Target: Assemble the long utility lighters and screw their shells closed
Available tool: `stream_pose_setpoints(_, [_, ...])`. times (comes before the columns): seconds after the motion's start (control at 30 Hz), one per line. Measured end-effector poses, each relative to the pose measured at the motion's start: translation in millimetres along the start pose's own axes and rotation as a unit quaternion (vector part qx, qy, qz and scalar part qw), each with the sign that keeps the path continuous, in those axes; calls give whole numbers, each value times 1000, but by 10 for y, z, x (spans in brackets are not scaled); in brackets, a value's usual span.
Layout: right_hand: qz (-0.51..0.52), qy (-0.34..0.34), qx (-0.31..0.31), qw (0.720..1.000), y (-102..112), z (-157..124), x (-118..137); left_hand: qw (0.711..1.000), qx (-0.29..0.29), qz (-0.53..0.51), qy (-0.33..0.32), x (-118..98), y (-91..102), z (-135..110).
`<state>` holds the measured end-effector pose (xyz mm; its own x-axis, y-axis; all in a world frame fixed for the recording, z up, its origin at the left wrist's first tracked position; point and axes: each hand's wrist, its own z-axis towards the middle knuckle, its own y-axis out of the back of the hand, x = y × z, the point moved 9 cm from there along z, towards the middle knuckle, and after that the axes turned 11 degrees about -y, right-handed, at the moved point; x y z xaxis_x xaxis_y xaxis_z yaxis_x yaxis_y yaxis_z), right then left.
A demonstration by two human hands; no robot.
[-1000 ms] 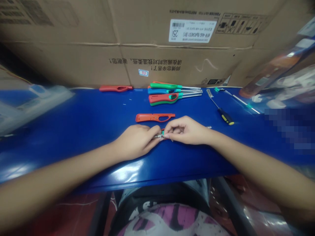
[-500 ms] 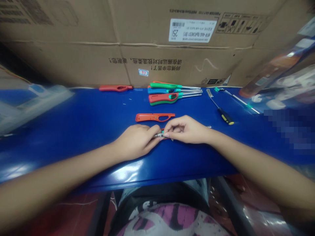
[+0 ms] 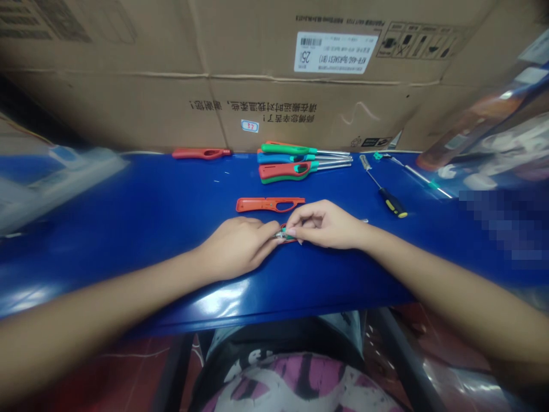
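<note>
My left hand (image 3: 238, 247) and my right hand (image 3: 326, 225) meet at the middle of the blue table (image 3: 141, 223). Both are closed on a partly hidden lighter assembly (image 3: 285, 234), of which a green part, a red edge and a metal bit show between the fingertips. A thin metal rod end (image 3: 364, 221) sticks out past my right wrist. Just behind the hands lies an orange lighter shell half (image 3: 269, 204), apart from them.
A stack of long lighters (image 3: 300, 160) in green, blue and red lies at the back. A red shell (image 3: 201, 153) rests back left. A yellow-black screwdriver (image 3: 384, 189) and thin rods (image 3: 412, 173) lie right. Cardboard boxes (image 3: 266, 74) wall the far edge; plastic bags (image 3: 55, 177) flank both sides.
My right hand has edged slightly up and left over the assembly; the fingers of both hands work at it. Nothing else on the table has moved.
</note>
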<state>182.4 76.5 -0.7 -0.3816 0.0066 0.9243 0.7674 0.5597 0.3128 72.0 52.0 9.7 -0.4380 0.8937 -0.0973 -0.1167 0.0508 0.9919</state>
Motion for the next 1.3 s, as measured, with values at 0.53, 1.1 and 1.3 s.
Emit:
stream_pose_setpoints(0.53, [1,11,3,1000,-19,5,2,1000,-1,7,12,5,-1,1])
stream_pose_setpoints(1.1, [75,-42,-2,996,0,15,29,999,-27,-38,27,57,7,-27])
stream_pose_setpoints(1.3, [87,-42,0,995,-23,9,52,999,-27,-16,27,43,-8,-22])
